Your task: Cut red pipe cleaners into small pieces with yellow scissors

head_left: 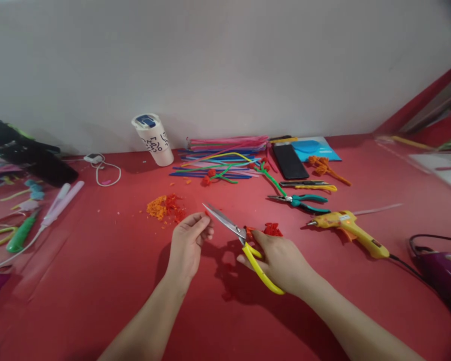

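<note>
My right hand (pixel 280 258) holds scissors (pixel 258 265) with yellow handles, their blades pointing up and left. Red fuzzy pieces (pixel 272 229) show just beyond its fingers. My left hand (pixel 190 240) is closed in a pinch beside the blade tips, with a small bit of red at its fingertips. Behind that hand lies a loose pile of orange and red clippings (pixel 158 207) on the red table (pixel 108 271). Farther back are bundled pipe cleaners (pixel 225 145) in pink and blue, and a green stem (pixel 274 181) with red at its top.
Green-handled pliers (pixel 308 202), a yellow glue gun (pixel 355 231), a phone (pixel 290 161) and an orange twisted piece (pixel 328 169) lie at the right. A white tumbler (pixel 154 140) stands by the wall. A pink styling tool (pixel 62 203) and green-handled tool (pixel 22 233) lie left.
</note>
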`<state>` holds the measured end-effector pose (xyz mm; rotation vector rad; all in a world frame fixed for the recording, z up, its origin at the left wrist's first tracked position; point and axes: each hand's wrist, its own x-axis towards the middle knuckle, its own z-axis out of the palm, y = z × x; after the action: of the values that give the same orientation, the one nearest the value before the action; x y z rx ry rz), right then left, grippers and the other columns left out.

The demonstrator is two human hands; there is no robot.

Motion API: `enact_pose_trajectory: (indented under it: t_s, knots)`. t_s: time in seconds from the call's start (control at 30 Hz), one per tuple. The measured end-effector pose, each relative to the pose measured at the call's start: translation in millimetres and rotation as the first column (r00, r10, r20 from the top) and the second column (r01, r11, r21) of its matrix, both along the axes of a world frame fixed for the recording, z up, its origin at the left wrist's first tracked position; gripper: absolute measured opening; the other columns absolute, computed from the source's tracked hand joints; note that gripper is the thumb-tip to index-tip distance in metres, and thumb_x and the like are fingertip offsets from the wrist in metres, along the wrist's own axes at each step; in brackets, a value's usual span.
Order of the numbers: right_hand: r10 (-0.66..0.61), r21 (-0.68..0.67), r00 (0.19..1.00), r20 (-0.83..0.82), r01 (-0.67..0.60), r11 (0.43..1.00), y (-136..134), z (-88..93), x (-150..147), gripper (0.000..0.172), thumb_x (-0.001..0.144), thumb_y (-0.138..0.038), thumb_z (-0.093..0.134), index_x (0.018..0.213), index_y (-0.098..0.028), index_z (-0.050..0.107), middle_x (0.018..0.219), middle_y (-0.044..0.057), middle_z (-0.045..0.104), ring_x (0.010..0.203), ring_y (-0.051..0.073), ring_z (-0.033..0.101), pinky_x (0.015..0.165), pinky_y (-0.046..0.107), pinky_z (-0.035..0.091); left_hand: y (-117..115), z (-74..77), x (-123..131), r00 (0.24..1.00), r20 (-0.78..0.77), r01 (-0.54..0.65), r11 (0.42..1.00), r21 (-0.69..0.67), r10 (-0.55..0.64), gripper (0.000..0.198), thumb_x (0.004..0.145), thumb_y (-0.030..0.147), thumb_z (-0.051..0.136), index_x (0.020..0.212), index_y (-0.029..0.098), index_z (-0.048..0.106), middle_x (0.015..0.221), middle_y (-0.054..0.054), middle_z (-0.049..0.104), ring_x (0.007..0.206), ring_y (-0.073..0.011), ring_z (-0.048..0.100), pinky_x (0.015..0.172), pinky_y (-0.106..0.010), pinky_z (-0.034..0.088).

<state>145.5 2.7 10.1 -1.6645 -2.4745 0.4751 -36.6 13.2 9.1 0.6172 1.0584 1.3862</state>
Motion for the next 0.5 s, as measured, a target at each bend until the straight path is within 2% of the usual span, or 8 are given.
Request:
enact_pose_trajectory:
  t_s: [0.3, 0.5]
  knots:
    - [0.03, 0.015, 0.998, 0.059, -0.031, 0.999, -1.8, -3.2, -0.8, 0.034, 0.075, -0.053, 0.037, 0.072, -0.019, 0.043, 0.062, 0.003, 0.058, 0.052, 0.015, 0.052, 0.045, 0.024, 0.018, 2.5, 0.5, -3.1, 0.999, 0.004, -0.051, 0.999, 0.0, 0.051, 0.003, 0.064, 0.016, 0.06, 0.066, 0.013, 0.06, 0.056, 0.001, 0.058, 0.048, -0.0047, 0.049, 0.046, -0.016, 0.037]
    - [0.043, 0.043, 0.993, 0.112, -0.049, 0.998, -0.5, -8.2, -1.2, 0.035, 0.078, -0.051, 0.032, 0.072, -0.019, 0.044, 0.059, 0.004, 0.058, 0.048, 0.016, 0.051, 0.044, 0.025, 0.016, 2.7, 1.5, -4.0, 0.999, 0.012, -0.046, 0.999, -0.002, 0.046, 0.002, 0.064, 0.015, 0.059, 0.064, 0.013, 0.059, 0.055, 0.002, 0.056, 0.048, -0.005, 0.049, 0.047, -0.016, 0.037]
